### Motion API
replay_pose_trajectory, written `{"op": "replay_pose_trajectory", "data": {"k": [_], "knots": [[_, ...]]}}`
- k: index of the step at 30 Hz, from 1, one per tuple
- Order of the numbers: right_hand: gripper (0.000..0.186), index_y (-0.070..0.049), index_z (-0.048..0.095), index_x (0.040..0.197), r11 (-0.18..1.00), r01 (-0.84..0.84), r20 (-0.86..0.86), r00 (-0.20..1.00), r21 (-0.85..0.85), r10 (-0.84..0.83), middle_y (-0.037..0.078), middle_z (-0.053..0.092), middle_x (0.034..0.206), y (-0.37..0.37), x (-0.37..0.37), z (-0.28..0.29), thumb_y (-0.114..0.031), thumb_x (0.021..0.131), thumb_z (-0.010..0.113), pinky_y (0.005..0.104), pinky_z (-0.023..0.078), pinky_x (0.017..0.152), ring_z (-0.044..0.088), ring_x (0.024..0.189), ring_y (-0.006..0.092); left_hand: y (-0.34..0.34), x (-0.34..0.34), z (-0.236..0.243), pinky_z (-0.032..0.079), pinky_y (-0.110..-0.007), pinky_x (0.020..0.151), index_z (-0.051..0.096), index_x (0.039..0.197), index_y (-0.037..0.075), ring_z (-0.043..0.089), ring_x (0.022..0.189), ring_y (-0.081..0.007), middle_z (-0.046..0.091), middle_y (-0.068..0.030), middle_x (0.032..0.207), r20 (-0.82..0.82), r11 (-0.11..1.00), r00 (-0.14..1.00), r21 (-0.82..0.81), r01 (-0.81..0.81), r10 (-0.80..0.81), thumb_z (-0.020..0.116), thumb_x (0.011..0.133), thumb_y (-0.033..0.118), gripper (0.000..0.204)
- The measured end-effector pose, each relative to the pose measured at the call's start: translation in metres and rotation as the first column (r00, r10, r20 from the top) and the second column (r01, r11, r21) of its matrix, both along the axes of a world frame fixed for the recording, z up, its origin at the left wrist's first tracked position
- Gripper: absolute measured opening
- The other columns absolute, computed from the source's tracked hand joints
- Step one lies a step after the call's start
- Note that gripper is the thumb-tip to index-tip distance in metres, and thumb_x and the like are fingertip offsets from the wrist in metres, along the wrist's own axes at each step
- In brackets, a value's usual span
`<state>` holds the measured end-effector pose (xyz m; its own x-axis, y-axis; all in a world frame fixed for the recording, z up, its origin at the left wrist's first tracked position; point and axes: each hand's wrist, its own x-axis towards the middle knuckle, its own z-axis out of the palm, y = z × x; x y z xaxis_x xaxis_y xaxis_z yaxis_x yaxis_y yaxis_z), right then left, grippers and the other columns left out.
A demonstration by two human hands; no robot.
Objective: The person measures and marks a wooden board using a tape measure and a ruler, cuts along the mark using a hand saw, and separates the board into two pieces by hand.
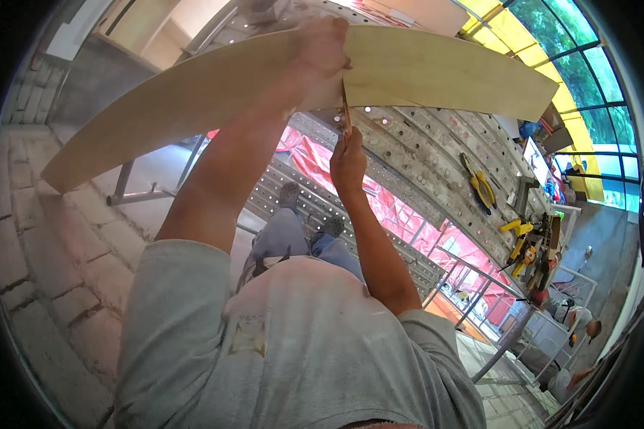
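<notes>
Pale plywood board (193, 93) spans the head view, raised above the perforated metal scaffold deck (422, 154). My left hand (322, 46) presses flat on the board's face, fingers wrapped over its top edge. My right hand (348, 161) is closed round a thin tool (345, 114) set against the board's lower edge. Yellow pliers (479, 186) lie near the deck's far edge.
</notes>
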<state>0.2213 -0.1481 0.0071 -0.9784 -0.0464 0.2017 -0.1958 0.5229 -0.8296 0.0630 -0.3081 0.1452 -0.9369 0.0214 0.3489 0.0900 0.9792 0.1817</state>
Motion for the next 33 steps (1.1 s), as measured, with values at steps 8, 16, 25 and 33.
{"op": "replay_pose_trajectory", "data": {"k": [8, 16, 25, 33], "knots": [[0.029, -0.009, 0.05, 0.128, 0.981, -0.122, 0.256, 0.963, 0.152, 0.08, 0.031, 0.068, 0.087, 0.03, 0.009, 0.083, -0.022, 0.103, 0.057, 0.0624, 0.049, 0.064, 0.065, 0.078, 0.0544, -0.009, -0.011, -0.012, 0.046, -0.049, 0.102, 0.056, 0.118, 0.003, 0.055, 0.119, -0.04, 0.062, -0.0169, 0.119, 0.013, 1.0, 1.0, -0.029, 0.008, -0.008, 0.094, 0.064, 0.038, 0.075], [0.028, -0.005, 0.055, 0.13, 0.996, -0.017, 0.257, 0.966, 0.085, -0.005, 0.023, 0.068, 0.088, 0.127, 0.124, 0.113, -0.013, 0.102, 0.057, 0.0432, 0.05, 0.062, 0.066, 0.072, 0.0355, 0.001, -0.03, -0.006, 0.047, -0.049, 0.105, 0.057, 0.124, 0.001, 0.061, 0.118, -0.0387, 0.064, -0.0246, 0.12, 0.102, 0.996, 0.991, -0.024, 0.09, -0.087, 0.093, 0.063, 0.042, 0.083], [0.046, 0.003, 0.051, 0.142, 0.751, 0.456, -0.249, 0.89, 0.478, -0.382, 0.027, 0.069, 0.11, 0.272, 0.093, 0.109, -0.021, 0.104, 0.056, 0.0491, 0.054, 0.08, 0.068, 0.093, 0.0437, -0.059, -0.086, -0.027, 0.048, -0.047, 0.104, 0.056, 0.13, -0.002, 0.062, 0.118, -0.038, 0.064, -0.0261, 0.124, 0.379, 0.982, 0.919, -0.103, 0.158, -0.108, 0.092, 0.063, 0.043, 0.088], [0.045, -0.004, 0.05, 0.142, 0.585, 0.466, -0.28, 0.88, 0.663, -0.384, 0.028, 0.067, 0.116, 0.407, 0.014, 0.05, -0.024, 0.102, 0.055, 0.0567, 0.053, 0.088, 0.067, 0.098, 0.0486, -0.033, -0.089, -0.038, 0.053, -0.044, 0.097, 0.055, 0.135, -0.003, 0.069, 0.106, -0.0341, 0.07, -0.0222, 0.121, 0.504, 0.89, 0.753, 0.386, 0.241, -0.423, 0.094, 0.062, 0.04, 0.093]]}}
